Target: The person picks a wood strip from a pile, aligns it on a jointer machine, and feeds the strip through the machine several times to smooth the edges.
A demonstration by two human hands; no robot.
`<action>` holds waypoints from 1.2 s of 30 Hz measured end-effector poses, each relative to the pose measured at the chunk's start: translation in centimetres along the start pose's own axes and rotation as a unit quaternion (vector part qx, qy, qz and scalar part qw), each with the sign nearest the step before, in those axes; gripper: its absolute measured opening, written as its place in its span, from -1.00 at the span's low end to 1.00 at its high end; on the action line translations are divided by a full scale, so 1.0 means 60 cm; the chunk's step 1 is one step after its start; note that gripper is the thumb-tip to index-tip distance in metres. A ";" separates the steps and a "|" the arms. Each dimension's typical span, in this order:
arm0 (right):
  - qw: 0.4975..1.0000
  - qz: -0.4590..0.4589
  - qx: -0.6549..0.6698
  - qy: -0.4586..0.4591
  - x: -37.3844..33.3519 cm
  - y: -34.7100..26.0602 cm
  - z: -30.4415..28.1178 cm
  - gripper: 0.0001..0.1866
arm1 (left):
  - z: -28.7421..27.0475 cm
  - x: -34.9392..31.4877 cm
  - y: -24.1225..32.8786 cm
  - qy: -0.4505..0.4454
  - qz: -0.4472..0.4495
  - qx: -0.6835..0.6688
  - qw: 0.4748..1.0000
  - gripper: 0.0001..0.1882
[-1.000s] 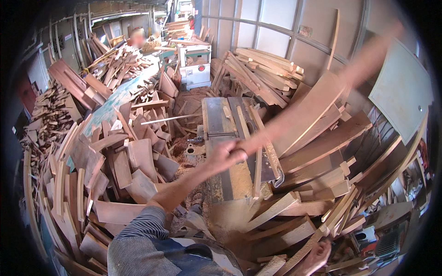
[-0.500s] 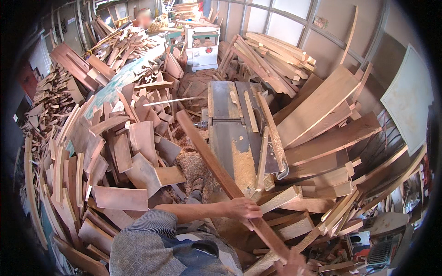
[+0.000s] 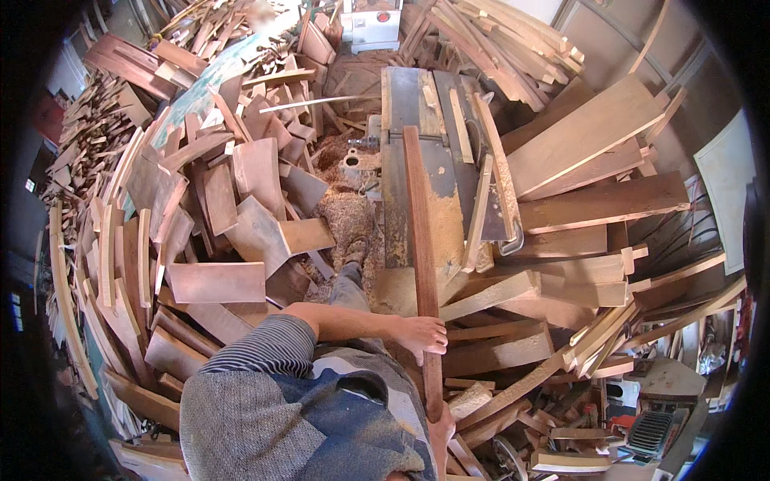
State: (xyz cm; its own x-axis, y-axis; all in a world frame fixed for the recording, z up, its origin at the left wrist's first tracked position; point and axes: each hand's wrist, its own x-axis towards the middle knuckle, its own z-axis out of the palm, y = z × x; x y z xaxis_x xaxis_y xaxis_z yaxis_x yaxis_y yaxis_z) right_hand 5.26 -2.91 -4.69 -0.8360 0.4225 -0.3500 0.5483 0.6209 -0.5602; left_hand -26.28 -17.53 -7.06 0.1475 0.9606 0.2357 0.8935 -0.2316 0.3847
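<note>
A long, narrow reddish-brown wooden board (image 3: 420, 232) points away from me, its far end over the bed of a jointer (image 3: 405, 172). My left hand (image 3: 422, 335) is closed around the board near its middle, fingers wrapped over the right edge. Lower down, my right hand (image 3: 439, 435) grips the near end; part of that hand is hidden by the board. Yellow sawdust (image 3: 443, 216) lies on the machine's dark metal table. Strips of wood (image 3: 479, 212) rest along its right side.
Curved wooden pieces (image 3: 261, 172) are heaped on the left. Wide planks (image 3: 589, 140) lean at the right, with more boards (image 3: 501, 353) below them. Shavings (image 3: 349, 220) cover the floor by my foot. A white machine (image 3: 370, 30) stands at the far end.
The board has swung from a leftward slant to nearly straight ahead. Both hands have shifted with it, the right one moving left. My view has tilted lower.
</note>
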 end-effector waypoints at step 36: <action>0.989 0.063 -0.002 -0.134 0.144 0.048 0.175 -0.25 | -0.084 -0.155 -0.421 0.141 -0.633 0.123 0.751 -0.26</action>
State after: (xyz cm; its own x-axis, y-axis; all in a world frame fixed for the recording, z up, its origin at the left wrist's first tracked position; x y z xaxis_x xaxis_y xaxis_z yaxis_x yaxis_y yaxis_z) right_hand -0.57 -4.41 -17.18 -0.7364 0.3069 -0.6029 0.6478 0.5768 -0.4977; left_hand -52.38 -21.36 -14.48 -0.9516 0.3072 0.0132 0.2976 0.9094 0.2907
